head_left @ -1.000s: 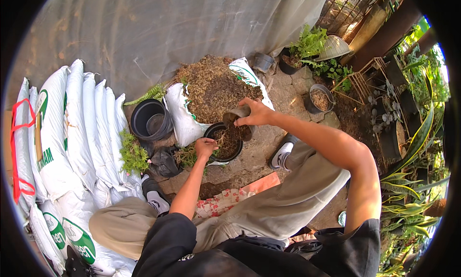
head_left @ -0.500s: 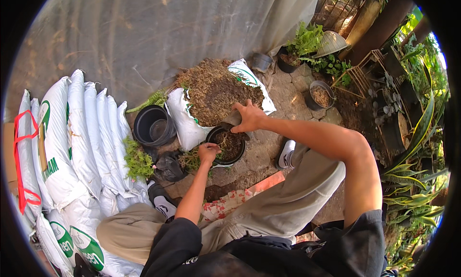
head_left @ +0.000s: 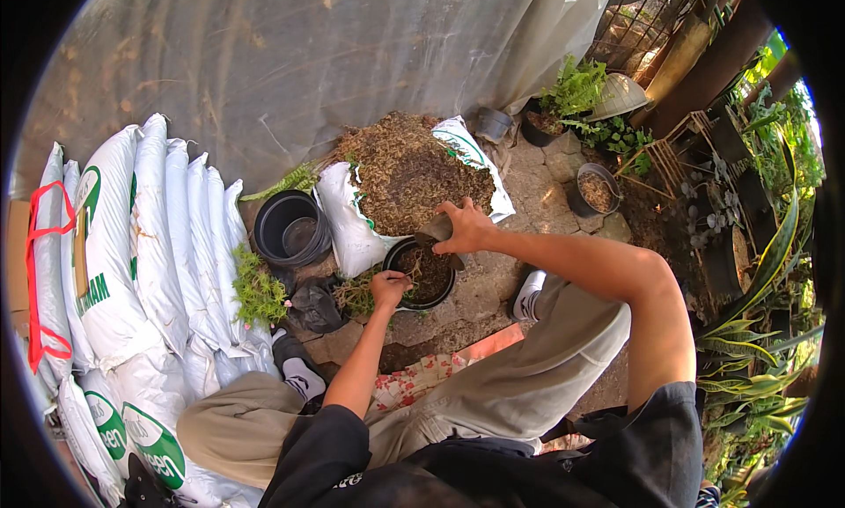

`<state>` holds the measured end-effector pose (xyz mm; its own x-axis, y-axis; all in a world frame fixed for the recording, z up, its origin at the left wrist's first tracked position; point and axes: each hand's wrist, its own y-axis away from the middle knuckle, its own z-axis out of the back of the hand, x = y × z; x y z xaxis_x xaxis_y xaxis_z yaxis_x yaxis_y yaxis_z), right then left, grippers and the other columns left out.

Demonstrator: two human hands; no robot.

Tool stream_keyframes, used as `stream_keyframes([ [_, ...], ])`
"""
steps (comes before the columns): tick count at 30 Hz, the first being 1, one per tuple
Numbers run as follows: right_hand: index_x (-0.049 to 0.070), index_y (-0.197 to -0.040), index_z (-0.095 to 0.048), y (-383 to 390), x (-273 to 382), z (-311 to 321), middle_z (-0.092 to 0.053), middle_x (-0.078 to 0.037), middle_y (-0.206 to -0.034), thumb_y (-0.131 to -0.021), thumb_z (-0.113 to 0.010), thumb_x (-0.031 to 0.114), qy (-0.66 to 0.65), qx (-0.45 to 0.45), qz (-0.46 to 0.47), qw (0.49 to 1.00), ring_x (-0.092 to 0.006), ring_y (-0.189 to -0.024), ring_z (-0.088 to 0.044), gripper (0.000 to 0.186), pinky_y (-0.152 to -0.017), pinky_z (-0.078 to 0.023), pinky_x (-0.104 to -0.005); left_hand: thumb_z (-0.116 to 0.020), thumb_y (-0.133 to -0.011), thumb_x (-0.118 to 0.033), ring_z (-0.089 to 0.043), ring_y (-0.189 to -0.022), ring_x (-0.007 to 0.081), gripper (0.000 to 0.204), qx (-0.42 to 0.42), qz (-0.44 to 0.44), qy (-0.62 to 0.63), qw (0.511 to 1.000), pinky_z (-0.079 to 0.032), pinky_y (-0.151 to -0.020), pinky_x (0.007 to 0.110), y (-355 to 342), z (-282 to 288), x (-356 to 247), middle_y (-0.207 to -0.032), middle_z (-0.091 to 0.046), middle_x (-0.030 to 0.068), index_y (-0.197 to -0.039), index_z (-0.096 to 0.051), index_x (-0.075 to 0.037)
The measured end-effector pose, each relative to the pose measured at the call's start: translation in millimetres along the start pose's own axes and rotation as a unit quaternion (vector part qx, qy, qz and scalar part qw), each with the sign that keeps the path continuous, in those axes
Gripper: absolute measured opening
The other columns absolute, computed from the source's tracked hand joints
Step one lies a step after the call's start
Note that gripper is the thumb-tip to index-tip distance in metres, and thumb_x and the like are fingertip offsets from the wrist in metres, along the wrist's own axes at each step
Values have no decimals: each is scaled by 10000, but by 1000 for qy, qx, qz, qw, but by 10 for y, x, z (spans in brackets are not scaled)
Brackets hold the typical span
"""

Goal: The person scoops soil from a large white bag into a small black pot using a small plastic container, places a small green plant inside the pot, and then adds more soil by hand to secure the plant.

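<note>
Two hands [head_left: 470, 230] hold one plant [head_left: 359, 295] and one container [head_left: 431, 231] at one pot [head_left: 425, 305].

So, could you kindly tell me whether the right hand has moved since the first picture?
Yes, slightly: judged against the open white sack, the right hand is now a little farther left.

I can make out white sacks [head_left: 158, 270] packed along the left edge of the paved ground [head_left: 528, 182], a red strap [head_left: 33, 314] on the outermost, with a leafy green plant [head_left: 255, 288] and a wide black pot [head_left: 290, 226] beside them. A translucent plastic sheet [head_left: 290, 68] hangs at the ground's far edge; toward its far right corner I see a potted fern [head_left: 574, 94], with long striped leaves [head_left: 748, 358] fringing the right edge.
</note>
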<state>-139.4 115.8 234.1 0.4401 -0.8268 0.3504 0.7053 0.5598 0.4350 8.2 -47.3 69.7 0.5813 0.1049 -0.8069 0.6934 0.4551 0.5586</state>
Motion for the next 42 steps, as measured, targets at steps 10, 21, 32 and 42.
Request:
stream_keyframes([
  [10,160,-1425,-372,-15,53,19,-373,-276,-1338,-644,-818,514,25,-6,11,1000,-508,-1206,-456,967,-968,-474,-547,-718,-814,10,-728,-784,265,147,-1,-9,-3,1000,-609,-703,352,-15,0,27,-884,-712,211,-927,-661,86],
  [21,158,-1433,-351,53,129,42,-359,-284,-1355,-643,-816,516,12,38,-3,999,-513,-1247,-426,984,-975,-478,-539,-710,-824,-4,-729,-787,252,148,8,-14,-7,1000,-605,-705,351,-58,-6,74,-876,-718,194,-939,-665,77],
  [32,149,-1433,-356,60,118,11,-350,-298,-1376,-637,-823,507,80,57,47,994,-513,-1231,-441,989,-972,-486,-529,-693,-812,44,-730,-788,248,138,10,-12,4,1000,-605,-696,338,-69,7,79,-887,-713,201,-937,-646,79],
  [42,136,-1432,-343,64,145,-18,-353,-298,-1360,-635,-832,491,96,51,66,992,-499,-1222,-435,999,-969,-486,-528,-674,-832,51,-718,-784,241,160,20,-4,11,1000,-593,-708,330,-56,-5,53,-879,-707,198,-977,-616,88],
])
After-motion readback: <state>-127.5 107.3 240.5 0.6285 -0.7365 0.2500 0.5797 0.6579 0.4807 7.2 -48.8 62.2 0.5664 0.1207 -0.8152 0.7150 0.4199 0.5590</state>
